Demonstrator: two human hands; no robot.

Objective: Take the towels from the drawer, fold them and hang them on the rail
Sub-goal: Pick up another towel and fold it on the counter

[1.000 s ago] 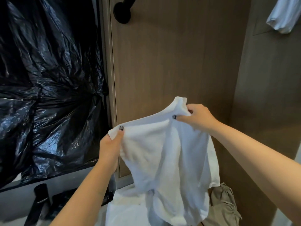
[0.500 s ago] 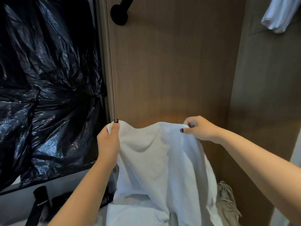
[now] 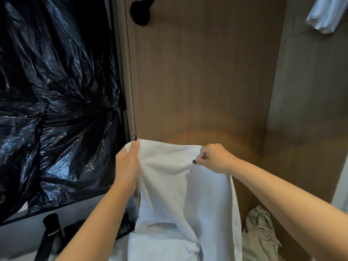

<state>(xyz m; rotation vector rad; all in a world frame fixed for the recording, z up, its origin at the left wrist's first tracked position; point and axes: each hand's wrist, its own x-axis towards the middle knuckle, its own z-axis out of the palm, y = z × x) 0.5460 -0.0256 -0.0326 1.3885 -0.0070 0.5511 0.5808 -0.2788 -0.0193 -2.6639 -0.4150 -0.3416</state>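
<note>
A white towel [image 3: 180,189] hangs in front of me, held up by its top edge. My left hand [image 3: 127,166] grips its left top corner, thumb up over the fabric. My right hand [image 3: 212,159] pinches the top edge further right, fingers curled around a bunch of cloth. The towel's lower part drapes down onto more white towel fabric [image 3: 160,247] lying below. A black round rail mount [image 3: 140,13] sits on the wooden panel at the top. Another white cloth [image 3: 325,16] hangs at the upper right.
Wrinkled black plastic sheeting [image 3: 56,100] covers the left side. A wooden panel [image 3: 197,72] stands straight ahead, a side wall at right. A beige fabric bag [image 3: 259,236] lies low at right. Black bottles [image 3: 49,230] stand at the lower left.
Both hands lowered the towel's top edge and pulled it flatter. The raised peak under my right hand is gone; my right hand has shifted down and now bunches the edge.
</note>
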